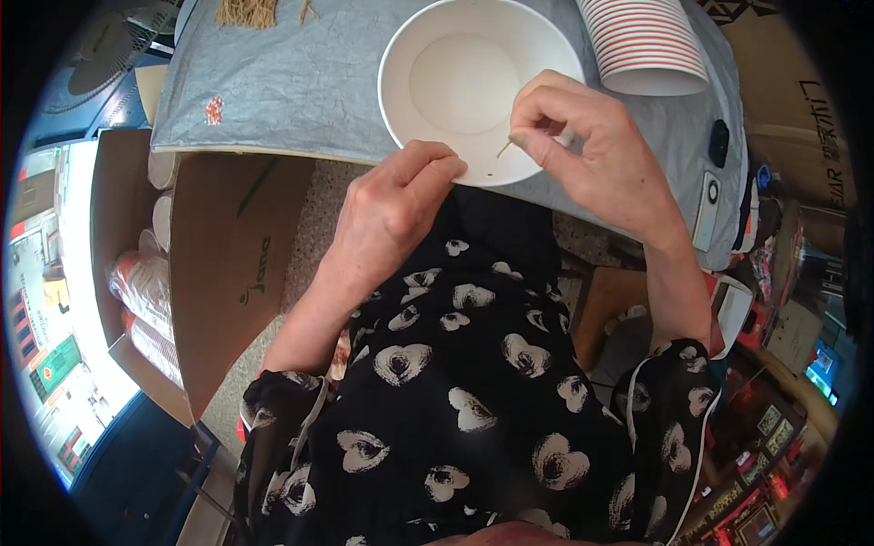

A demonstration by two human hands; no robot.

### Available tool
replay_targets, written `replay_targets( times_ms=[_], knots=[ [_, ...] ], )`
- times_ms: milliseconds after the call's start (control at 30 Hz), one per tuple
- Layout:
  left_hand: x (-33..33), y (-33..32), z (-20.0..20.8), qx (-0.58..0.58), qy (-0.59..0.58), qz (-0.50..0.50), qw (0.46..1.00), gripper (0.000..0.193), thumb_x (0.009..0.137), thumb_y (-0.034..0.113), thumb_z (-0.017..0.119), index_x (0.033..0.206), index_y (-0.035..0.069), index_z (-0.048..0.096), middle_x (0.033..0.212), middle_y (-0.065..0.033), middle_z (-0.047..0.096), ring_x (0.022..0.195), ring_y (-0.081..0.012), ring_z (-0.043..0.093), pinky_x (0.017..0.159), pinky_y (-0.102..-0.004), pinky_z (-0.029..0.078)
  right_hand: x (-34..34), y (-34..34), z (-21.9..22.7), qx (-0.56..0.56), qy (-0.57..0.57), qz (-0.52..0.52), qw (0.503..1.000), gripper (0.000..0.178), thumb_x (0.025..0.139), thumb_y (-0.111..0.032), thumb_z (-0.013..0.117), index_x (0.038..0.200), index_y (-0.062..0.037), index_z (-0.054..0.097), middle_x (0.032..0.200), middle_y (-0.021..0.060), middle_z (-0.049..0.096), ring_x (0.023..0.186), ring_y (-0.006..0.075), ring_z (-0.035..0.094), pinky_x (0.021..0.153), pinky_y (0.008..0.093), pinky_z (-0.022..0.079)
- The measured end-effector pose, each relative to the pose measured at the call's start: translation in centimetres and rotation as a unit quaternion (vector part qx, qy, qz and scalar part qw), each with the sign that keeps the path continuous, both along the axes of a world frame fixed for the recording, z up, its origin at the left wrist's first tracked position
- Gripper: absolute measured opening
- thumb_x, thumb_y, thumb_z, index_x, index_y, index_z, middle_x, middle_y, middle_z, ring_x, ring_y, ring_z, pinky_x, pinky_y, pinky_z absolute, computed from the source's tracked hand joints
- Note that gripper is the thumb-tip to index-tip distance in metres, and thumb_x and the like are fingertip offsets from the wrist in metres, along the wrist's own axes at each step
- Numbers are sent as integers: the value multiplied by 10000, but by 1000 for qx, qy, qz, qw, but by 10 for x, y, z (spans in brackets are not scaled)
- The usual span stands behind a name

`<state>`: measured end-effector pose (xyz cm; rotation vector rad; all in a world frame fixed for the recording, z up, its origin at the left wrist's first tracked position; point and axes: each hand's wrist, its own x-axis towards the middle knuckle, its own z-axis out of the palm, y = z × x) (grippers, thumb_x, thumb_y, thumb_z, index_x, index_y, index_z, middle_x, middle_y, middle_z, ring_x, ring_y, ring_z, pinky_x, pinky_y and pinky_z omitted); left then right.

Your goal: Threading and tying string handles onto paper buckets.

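Note:
A wide white paper tub (391, 77) sits at the near edge of the table with its open mouth toward me. My left hand (396, 200) pinches the tub's near rim between thumb and fingers. Just inside that rim, a small dark spot, perhaps a hole, shows in the wall. Over the right side of the tub, my right hand (592, 150) is closed in a pinch on a short, thin, pale strand of string (503, 147). The strand's free end points down toward the inner wall. Something whitish shows behind those fingers, too hidden to name.
A bundle of tan strings (246, 13) and a small pile of red-and-white bits (214, 111) lie on the grey-covered table (300, 100). Nested tubs (642, 45), a black object (719, 143) and a white device (706, 211) are at right. A cardboard box (228, 273) stands left.

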<state>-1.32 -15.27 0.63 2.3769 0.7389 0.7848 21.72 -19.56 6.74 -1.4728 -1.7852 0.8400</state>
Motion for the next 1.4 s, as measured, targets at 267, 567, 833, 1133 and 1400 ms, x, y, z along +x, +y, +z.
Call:
replay_targets(
  times_ms=[267,567,833,1133,1400],
  knots=[
    [-7,-13,-9,-31,-7,-5,999,235,816,-52,701,1028,50,684,1044,-79,683,879,-272,704,727,-349,585,-17,-8,-17,-14,-51,7,999,83,875,-41,615,840,27,582,786,136,585,687,288,595,649,369,478],
    [-7,-14,-9,-14,-8,-15,1000,233,781,-42,654,1006,18,672,1045,-87,669,909,-276,698,742,-360,600,-18,-11,-16,-33,-87,5,996,69,855,-29,600,820,25,575,776,141,581,687,311,588,641,394,467],
    [-8,-15,-8,-8,-12,-14,1000,222,780,-37,657,995,15,669,1042,-86,668,902,-272,698,741,-359,600,-19,-12,-15,-50,-96,13,994,61,840,6,611,822,34,560,781,116,574,702,252,564,669,354,462],
    [-7,-12,-7,-14,-19,-23,999,224,786,-37,652,1003,16,662,1039,-83,661,896,-279,694,727,-367,594,-21,-12,-18,-50,-135,15,989,75,842,-27,631,829,27,581,788,125,585,726,285,583,685,375,471],
    [0,-2,13,-56,54,-23,997,305,839,-39,654,1085,136,702,1035,-46,635,806,-276,690,690,-372,572,-17,-3,-19,10,-192,54,980,166,889,-83,587,796,34,658,785,134,628,824,318,602,794,423,478]
  ],
)
